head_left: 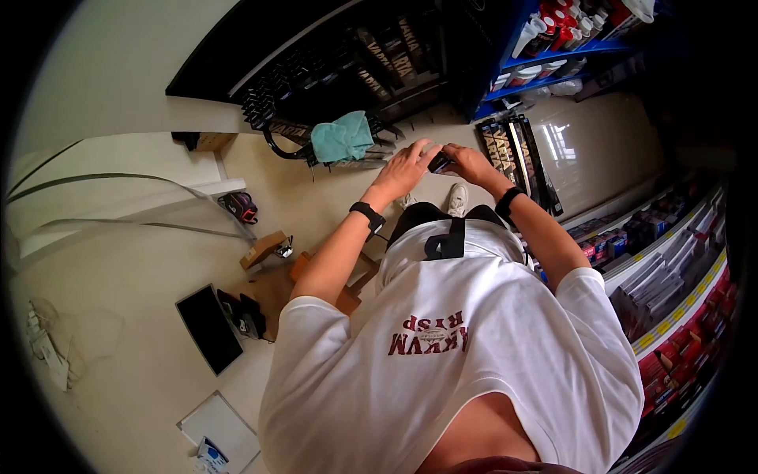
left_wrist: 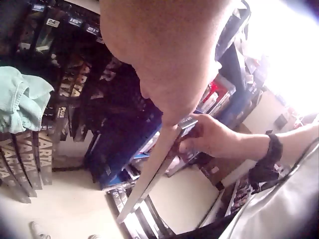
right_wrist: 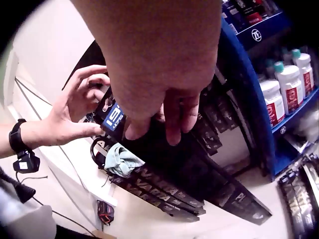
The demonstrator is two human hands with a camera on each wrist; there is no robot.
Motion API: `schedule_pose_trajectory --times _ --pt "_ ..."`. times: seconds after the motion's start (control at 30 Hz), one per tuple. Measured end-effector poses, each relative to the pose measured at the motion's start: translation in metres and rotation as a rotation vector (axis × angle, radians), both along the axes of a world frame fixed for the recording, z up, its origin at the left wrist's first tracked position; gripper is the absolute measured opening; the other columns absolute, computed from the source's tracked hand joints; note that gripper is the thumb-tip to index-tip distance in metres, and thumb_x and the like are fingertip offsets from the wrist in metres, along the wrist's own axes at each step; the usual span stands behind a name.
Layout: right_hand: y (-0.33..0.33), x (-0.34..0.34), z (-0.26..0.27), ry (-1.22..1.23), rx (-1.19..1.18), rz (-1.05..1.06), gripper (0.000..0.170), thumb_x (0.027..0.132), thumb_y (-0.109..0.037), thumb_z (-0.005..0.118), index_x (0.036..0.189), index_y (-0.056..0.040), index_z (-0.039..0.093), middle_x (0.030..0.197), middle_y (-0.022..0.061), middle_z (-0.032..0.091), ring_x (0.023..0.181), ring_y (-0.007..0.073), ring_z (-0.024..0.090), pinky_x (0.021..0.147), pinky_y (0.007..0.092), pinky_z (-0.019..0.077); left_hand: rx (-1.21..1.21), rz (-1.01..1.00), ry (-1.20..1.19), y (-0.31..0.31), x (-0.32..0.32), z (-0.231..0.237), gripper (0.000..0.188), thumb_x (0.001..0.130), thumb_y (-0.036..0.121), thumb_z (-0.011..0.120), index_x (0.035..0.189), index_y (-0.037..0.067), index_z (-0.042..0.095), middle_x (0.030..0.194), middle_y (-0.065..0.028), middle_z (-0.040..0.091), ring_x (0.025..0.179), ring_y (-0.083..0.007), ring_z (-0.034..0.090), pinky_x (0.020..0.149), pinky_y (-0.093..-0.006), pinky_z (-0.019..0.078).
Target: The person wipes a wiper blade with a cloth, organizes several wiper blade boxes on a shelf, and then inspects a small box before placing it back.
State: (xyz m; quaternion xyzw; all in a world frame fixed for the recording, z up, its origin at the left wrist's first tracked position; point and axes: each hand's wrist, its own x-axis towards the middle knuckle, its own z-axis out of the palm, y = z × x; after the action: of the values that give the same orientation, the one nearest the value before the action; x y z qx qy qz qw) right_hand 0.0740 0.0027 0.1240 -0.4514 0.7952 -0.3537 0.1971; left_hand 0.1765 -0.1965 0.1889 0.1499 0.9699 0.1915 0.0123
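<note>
A long, narrow black wiper blade package (right_wrist: 234,201) slants down and away from the hands, with a blue size label (right_wrist: 113,118) at its near end. My right hand (head_left: 471,164) grips it just below that end, fingers over its face in the right wrist view. At the labelled end is my left hand (head_left: 403,172), its thumb at the label's edge and its other fingers bent around the corner. The left wrist view shows the package's pale edge (left_wrist: 144,181) running down from the hands. In the head view, only its dark end shows between them.
Ahead stands a dark rack (head_left: 379,59) of similar packages, a teal cloth (head_left: 342,137) draped at its front. More packages (head_left: 509,158) lie on the floor at right, below blue shelves (head_left: 545,57) of bottles. Stocked shelving (head_left: 655,284) runs along the right side. A monitor (head_left: 209,328) is at left.
</note>
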Motion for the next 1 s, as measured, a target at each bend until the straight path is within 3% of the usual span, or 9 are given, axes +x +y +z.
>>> schedule_pose_trajectory --times 0.17,0.4,0.47,0.5,0.53,0.6,0.63,0.8,1.0 --pt "-0.002 -0.006 0.005 -0.004 0.067 -0.053 0.04 0.08 -0.022 0.072 0.107 -0.0022 0.051 0.1 0.0205 0.064 0.093 0.0434 0.059 0.077 0.0488 0.0475 0.016 0.096 -0.086 -0.022 0.004 -0.006 0.06 0.086 0.012 0.064 0.14 0.01 0.038 0.124 -0.0128 0.051 0.11 -0.0371 0.054 0.093 -0.0459 0.0458" --pt "-0.015 -0.019 0.013 -0.02 -0.076 -0.13 0.039 0.086 -0.023 0.07 0.11 0.0005 0.05 0.09 0.0245 0.063 0.088 0.044 0.06 0.074 0.0474 0.0467 -0.061 0.121 -0.222 -0.043 0.027 -0.035 0.05 0.088 0.016 0.062 0.134 0.008 0.044 0.123 -0.0143 0.052 0.11 -0.0364 0.054 0.093 -0.0472 0.0442" --pt "-0.017 -0.025 0.02 -0.182 -0.093 -0.11 0.041 0.086 -0.022 0.07 0.113 0.0025 0.05 0.088 0.0247 0.062 0.085 0.0416 0.06 0.071 0.0425 0.048 -0.033 0.164 -0.252 -0.047 0.036 -0.047 0.048 0.088 0.018 0.062 0.132 0.008 0.045 0.124 -0.0149 0.052 0.111 -0.037 0.054 0.094 -0.0471 0.0436" --pt "-0.019 -0.026 0.021 -0.198 -0.072 -0.135 0.04 0.088 -0.021 0.07 0.115 0.0028 0.05 0.086 0.0194 0.064 0.078 0.0314 0.063 0.07 0.0352 0.0495 -0.006 0.2 -0.282 -0.048 0.04 -0.05 0.047 0.088 0.019 0.062 0.131 0.007 0.046 0.124 -0.0155 0.053 0.112 -0.0376 0.053 0.095 -0.047 0.043" --pt "-0.019 -0.027 0.022 -0.198 -0.069 -0.128 0.04 0.088 -0.021 0.07 0.115 0.0028 0.05 0.086 0.0194 0.064 0.078 0.0314 0.063 0.07 0.0352 0.0495 -0.002 0.206 -0.282 -0.049 0.044 -0.054 0.047 0.088 0.019 0.062 0.131 0.007 0.046 0.124 -0.0155 0.053 0.112 -0.0376 0.053 0.095 -0.047 0.043" --pt "-0.02 -0.028 0.028 -0.447 -0.282 -0.105 0.038 0.091 -0.027 0.067 0.111 0.0015 0.051 0.087 0.0125 0.066 0.079 0.0201 0.063 0.074 0.0317 0.0502 0.05 0.26 -0.302 -0.05 0.055 -0.058 0.049 0.088 0.022 0.064 0.13 0.005 0.046 0.125 -0.0174 0.053 0.113 -0.0382 0.052 0.097 -0.0459 0.0422" --pt "-0.021 -0.028 0.03 -0.505 -0.254 -0.12 0.036 0.091 -0.027 0.066 0.109 0.0008 0.052 0.089 0.0078 0.065 0.083 0.0134 0.062 0.077 0.0283 0.0506 0.052 0.268 -0.302 -0.05 0.059 -0.06 0.049 0.088 0.022 0.064 0.13 0.005 0.046 0.125 -0.0174 0.053 0.113 -0.0382 0.052 0.097 -0.0459 0.0422" --pt "-0.037 -0.032 0.025 -0.647 -0.414 -0.073 0.034 0.091 -0.02 0.069 0.111 0.0016 0.053 0.091 0.0063 0.064 0.082 0.0126 0.062 0.076 0.0283 0.0511 0.048 0.497 -0.268 -0.058 0.074 -0.067 0.051 0.086 0.021 0.067 0.129 0.004 0.046 0.13 -0.0158 0.052 0.121 -0.0342 0.048 0.1 -0.0446 0.0399" --pt "-0.055 -0.035 0.039 -0.747 -0.469 -0.043 0.031 0.089 -0.017 0.07 0.11 0.0011 0.054 0.095 0.0076 0.065 0.088 0.0135 0.063 0.079 0.0286 0.0522 -0.077 0.574 -0.144 -0.075 0.083 -0.052 0.035 0.088 0.017 0.063 0.119 0.006 0.053 0.112 -0.0092 0.062 0.112 -0.0293 0.051 0.093 -0.0438 0.042"
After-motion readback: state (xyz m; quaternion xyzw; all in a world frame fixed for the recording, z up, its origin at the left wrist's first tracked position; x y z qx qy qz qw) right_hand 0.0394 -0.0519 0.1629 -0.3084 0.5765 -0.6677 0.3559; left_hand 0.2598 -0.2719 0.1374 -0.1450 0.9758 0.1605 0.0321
